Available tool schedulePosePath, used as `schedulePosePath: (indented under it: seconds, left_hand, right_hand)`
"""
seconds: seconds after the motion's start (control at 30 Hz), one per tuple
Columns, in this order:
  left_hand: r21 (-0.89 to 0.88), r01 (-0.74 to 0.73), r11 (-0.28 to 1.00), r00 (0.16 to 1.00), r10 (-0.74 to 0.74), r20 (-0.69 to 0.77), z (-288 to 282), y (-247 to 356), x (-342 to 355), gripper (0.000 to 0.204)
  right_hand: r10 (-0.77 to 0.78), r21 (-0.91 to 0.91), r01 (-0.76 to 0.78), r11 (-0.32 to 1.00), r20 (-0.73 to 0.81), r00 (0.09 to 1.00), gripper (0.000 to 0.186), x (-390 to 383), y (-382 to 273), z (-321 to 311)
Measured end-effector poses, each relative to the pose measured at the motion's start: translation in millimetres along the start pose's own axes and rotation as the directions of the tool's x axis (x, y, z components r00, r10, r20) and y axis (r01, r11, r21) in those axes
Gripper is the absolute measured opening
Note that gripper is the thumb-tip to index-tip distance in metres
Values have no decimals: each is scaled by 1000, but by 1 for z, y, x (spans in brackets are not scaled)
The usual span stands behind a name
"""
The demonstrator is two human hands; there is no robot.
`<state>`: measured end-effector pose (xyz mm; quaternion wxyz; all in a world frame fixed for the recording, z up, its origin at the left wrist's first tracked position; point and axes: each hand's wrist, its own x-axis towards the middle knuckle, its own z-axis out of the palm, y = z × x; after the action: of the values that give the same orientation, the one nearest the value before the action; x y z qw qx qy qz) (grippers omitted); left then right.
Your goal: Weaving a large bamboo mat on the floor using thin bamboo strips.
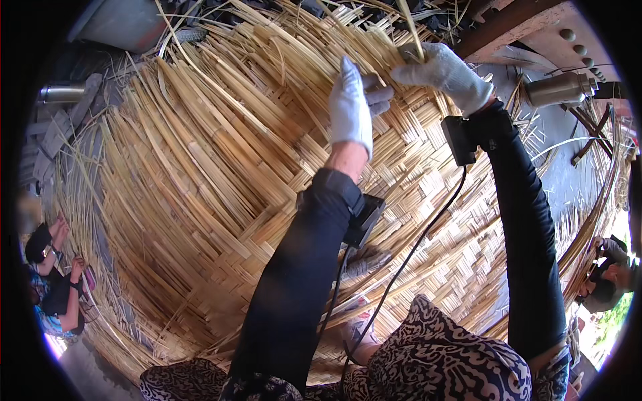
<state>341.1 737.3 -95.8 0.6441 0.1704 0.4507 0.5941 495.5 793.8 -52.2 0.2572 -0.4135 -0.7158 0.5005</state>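
Observation:
My left hand (351,103), in a white glove with grey fingertips, is held over the loose bamboo strips (200,154) of a woven mat (428,234), fingers apart and nothing visible in them. To its upper right my right hand (445,73), gloved the same way, grips a pale upright strip (409,20) at the top of the weave. Both forearms have black sleeves and small black strapped devices (458,140) with cables. The mat shows a tight herringbone weave at the right and long loose strips across the left.
Two co-workers' hands show at the left (60,234); another person (605,277) sits at the right rim. Metal cylinders (558,90) lie at both sides. A rusty beam (508,30) runs across the upper right, and a grey container (117,23) stands at the upper left.

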Motion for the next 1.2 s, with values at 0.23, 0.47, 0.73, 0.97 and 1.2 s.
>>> schedulePosePath:
  seconds: [0.23,0.47,0.73,0.97,1.2]
  left_hand:
    - [626,-692,-359,647,76,758,-22,-43,-41,21]
    - [811,-473,-344,753,319,575,-48,-49,-66,30]
    - [817,-417,-399,782,301,546,-55,-45,-68,47]
    - [853,-318,-415,908,126,400,-34,-24,-68,74]
    - [878,-220,-425,969,9,247,-18,-19,-41,75]
  right_hand:
    - [18,-290,-79,954,-206,978,78,10,32,-5]
    - [231,-806,-299,511,-207,951,60,12,27,-6]
    - [252,-833,-303,464,-203,946,68,1,32,10]
    - [295,-704,-416,575,-296,909,58,-1,32,16]
    - [362,-752,-462,471,-313,878,50,5,33,21]
